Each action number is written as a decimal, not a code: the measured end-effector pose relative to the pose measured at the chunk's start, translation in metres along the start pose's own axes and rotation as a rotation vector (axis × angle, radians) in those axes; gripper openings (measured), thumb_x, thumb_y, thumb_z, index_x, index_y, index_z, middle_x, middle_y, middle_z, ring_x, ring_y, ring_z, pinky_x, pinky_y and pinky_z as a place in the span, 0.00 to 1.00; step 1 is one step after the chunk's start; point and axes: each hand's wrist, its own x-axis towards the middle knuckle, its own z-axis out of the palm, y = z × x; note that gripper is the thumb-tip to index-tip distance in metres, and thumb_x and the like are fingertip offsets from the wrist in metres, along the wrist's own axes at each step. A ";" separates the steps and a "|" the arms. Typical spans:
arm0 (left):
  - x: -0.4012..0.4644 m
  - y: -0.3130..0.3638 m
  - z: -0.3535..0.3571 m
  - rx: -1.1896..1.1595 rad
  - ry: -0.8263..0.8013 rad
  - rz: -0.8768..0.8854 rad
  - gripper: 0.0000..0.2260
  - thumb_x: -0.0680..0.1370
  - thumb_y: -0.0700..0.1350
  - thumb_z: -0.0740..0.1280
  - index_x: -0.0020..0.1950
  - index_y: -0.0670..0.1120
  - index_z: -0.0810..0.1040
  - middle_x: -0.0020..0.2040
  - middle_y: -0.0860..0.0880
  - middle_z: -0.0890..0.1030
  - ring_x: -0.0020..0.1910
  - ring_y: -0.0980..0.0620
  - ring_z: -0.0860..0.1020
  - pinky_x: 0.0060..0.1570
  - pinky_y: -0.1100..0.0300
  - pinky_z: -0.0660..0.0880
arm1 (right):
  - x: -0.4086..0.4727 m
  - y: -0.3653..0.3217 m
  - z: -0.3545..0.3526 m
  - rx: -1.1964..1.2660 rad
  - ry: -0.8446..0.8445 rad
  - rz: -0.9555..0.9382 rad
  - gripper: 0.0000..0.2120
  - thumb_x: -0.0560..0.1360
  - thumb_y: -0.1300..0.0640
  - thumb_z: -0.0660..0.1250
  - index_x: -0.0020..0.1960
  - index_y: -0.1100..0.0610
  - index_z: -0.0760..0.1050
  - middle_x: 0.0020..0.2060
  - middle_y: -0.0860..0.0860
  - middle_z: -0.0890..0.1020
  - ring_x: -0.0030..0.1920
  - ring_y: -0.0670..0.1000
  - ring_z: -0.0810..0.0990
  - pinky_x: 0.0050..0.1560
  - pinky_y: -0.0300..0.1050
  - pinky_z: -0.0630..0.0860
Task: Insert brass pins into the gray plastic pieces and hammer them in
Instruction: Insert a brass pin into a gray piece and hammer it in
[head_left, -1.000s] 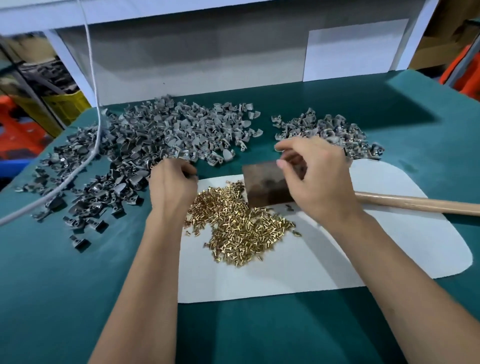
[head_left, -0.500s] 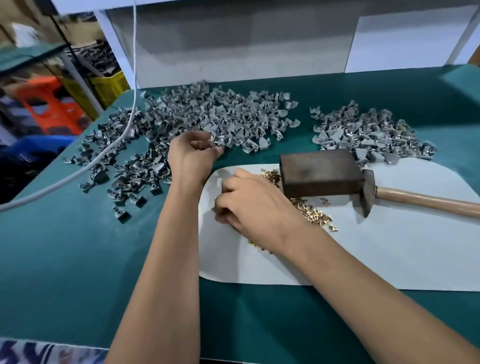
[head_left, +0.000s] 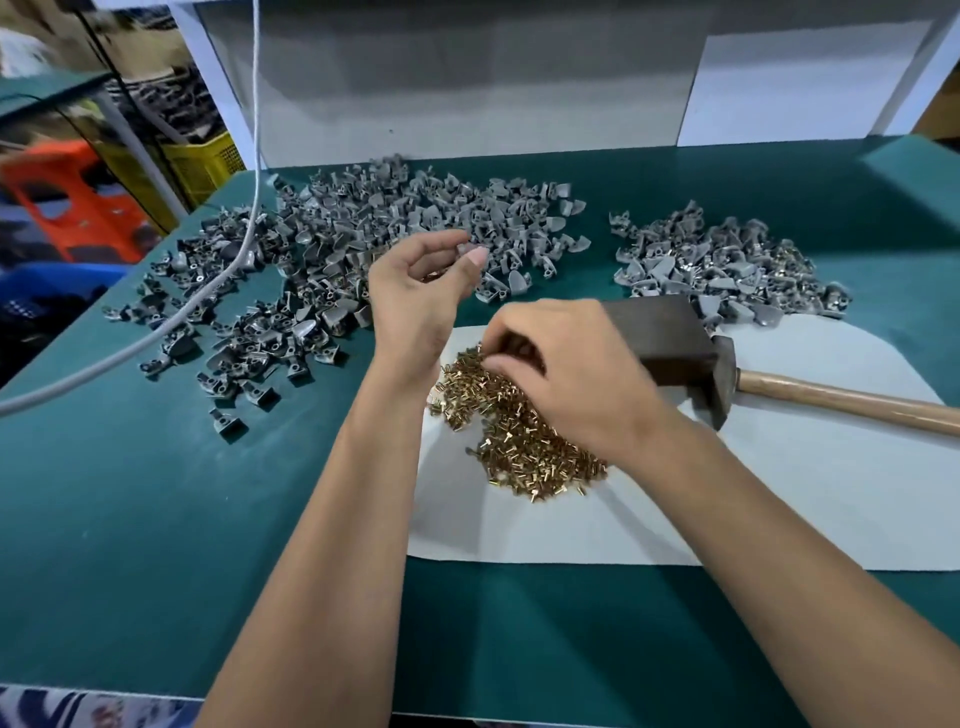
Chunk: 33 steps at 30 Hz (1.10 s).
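My left hand (head_left: 421, 296) is raised over the near edge of the big heap of gray plastic pieces (head_left: 358, 244), pinching one gray piece (head_left: 464, 251) between thumb and fingers. My right hand (head_left: 571, 379) reaches down onto the pile of brass pins (head_left: 524, 447), thumb and forefinger pinched on a pin at the pile's upper left edge. The pins lie on a white mat (head_left: 779, 499). A hammer with a dark block head (head_left: 670, 343) and wooden handle (head_left: 852, 402) lies on the mat just right of my right hand.
A smaller heap of gray pieces (head_left: 727, 265), some with brass showing, sits at the back right. A gray cable (head_left: 244, 244) hangs down across the left heap. The green table (head_left: 156, 519) ends at a gray back panel (head_left: 467, 93); crates stand off to the left.
My right hand left the hammer head and came down onto the brass pins. My left hand rose from the gray heap with a piece pinched in it. The view shifted.
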 end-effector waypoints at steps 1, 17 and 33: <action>-0.003 0.001 0.006 0.000 -0.030 0.037 0.09 0.74 0.38 0.77 0.54 0.42 0.85 0.47 0.40 0.86 0.45 0.46 0.84 0.47 0.57 0.81 | -0.002 0.005 -0.009 0.013 0.054 0.020 0.03 0.76 0.54 0.74 0.47 0.53 0.82 0.42 0.45 0.84 0.44 0.44 0.80 0.52 0.43 0.77; -0.048 -0.002 0.065 0.289 -0.431 0.252 0.20 0.68 0.35 0.81 0.58 0.45 0.84 0.49 0.49 0.85 0.45 0.54 0.83 0.47 0.63 0.81 | -0.033 0.054 -0.051 0.153 0.426 0.239 0.12 0.72 0.65 0.75 0.54 0.55 0.83 0.42 0.43 0.86 0.46 0.42 0.85 0.52 0.41 0.81; -0.051 0.005 0.064 0.466 -0.408 0.386 0.16 0.66 0.39 0.83 0.50 0.42 0.84 0.43 0.49 0.84 0.40 0.51 0.84 0.41 0.53 0.84 | -0.035 0.054 -0.046 0.161 0.413 0.299 0.14 0.69 0.67 0.79 0.48 0.55 0.79 0.37 0.44 0.86 0.42 0.41 0.85 0.46 0.36 0.81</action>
